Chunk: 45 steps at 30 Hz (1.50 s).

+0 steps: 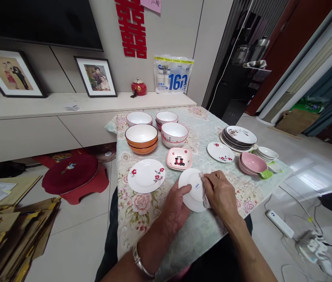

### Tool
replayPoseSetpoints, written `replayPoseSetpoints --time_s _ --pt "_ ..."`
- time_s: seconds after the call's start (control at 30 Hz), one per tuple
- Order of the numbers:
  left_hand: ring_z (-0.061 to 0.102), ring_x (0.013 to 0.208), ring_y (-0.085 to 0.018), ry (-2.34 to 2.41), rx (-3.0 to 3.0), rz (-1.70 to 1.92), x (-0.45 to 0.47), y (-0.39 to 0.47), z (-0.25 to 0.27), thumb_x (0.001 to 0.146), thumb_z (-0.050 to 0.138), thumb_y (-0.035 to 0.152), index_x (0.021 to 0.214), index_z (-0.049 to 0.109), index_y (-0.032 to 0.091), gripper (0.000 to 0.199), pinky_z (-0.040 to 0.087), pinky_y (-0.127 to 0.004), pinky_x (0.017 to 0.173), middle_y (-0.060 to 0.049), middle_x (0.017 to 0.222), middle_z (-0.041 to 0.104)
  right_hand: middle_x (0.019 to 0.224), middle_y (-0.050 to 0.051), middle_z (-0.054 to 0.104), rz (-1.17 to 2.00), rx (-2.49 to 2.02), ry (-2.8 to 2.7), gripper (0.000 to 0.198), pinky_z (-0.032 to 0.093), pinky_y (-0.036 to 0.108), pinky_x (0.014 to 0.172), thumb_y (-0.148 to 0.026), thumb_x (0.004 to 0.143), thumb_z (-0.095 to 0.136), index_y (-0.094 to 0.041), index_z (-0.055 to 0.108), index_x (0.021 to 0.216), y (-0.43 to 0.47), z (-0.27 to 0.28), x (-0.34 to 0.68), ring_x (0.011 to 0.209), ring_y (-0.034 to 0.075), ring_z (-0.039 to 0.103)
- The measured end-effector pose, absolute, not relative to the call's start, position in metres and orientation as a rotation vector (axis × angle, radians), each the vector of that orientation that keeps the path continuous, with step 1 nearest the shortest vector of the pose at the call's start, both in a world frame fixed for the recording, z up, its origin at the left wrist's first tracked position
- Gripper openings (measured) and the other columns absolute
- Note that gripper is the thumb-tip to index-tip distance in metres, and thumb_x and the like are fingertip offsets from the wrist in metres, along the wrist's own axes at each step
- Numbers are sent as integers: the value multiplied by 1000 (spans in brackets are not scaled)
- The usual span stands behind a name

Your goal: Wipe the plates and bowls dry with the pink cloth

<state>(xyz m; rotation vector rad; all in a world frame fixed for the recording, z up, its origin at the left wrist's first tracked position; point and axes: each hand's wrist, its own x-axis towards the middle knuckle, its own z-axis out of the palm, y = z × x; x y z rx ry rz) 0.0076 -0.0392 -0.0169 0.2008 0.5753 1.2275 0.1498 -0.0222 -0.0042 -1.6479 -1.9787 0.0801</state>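
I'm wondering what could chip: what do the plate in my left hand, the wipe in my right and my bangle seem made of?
The plate is probably glazed ceramic, perhaps white glass: it looks smooth and softly shiny. The wipe seems to be matte cloth or tissue, going by its crumpled folds; I can't tell which. The bangle looks like polished metal, from its silvery highlights.

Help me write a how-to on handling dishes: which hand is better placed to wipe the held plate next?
Probably the right hand: it holds the pale cloth at the right edge of the white plate, while the left hand supports the opposite side, thumb on top.
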Motion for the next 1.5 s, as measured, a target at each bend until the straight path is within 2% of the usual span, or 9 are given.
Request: replayPoseSetpoints --time_s 0.23,0.4,0.53,0.7,0.8,0.97,1.07,1.23,1.5 --pt "68 98 -24 517 203 1233 6 -40 -9 69 75 16 105 70 14 37 48 -35 94 -7 96 75 86 5 61 224 -1393 -2160 21 45 27 71 -23 98 47 -20 66 89 -39 5 129 80 17 61" --pt "68 99 -26 539 194 1234 6 -39 -13 72 72 17 117 66 15 45 49 -39 92 -8 98 76 87 4 61 156 -1641 -2082 17 42 28 67 -25 95 50 -19 65 90 -30 5 143 76 18 62" --pt "69 97 -26 536 201 1244 7 -39 -15 74 72 17 115 66 13 42 49 -39 92 -9 96 76 83 3 59 156 -1727 -2133 19 38 28 61 -26 95 49 -20 63 83 -40 8 143 68 16 59" --pt "68 96 -25 522 196 1230 7 -41 -14 74 73 19 104 70 11 30 48 -36 92 -9 96 75 87 3 61 305 -1520 -2200 18 42 27 68 -24 95 49 -21 62 84 -41 12 131 77 16 61" --pt "68 101 -28 538 187 1210 7 -41 -15 73 74 19 105 70 11 34 48 -39 94 -11 98 76 89 5 62 182 -1641 -2127 16 40 28 66 -24 95 50 -20 64 89 -32 10 133 77 18 62" --pt "68 102 -30 573 214 1198 6 -40 -18 66 74 14 114 69 12 48 48 -42 95 -11 99 76 88 7 63 -51 -1885 -2079 16 32 29 56 -24 94 50 -18 64 88 -35 7 141 63 17 59" --pt "68 102 -30 552 259 1205 5 -42 -12 66 73 14 113 69 13 48 48 -40 93 -10 100 76 85 5 63 43 -1734 -2090 14 37 28 59 -24 94 51 -19 63 88 -41 7 137 67 18 61" --pt "67 105 -30 527 274 1199 6 -45 -6 74 75 23 110 70 12 38 48 -38 93 -11 103 75 92 7 64 140 -1434 -2007 18 46 29 73 -25 96 49 -18 64 103 -34 10 121 84 20 63" --pt "68 98 -28 543 234 1192 3 -42 -13 65 81 15 115 67 15 52 48 -40 91 -11 105 75 87 7 64 74 -1724 -1989 25 43 29 71 -25 95 48 -20 73 94 -5 11 149 81 20 62"
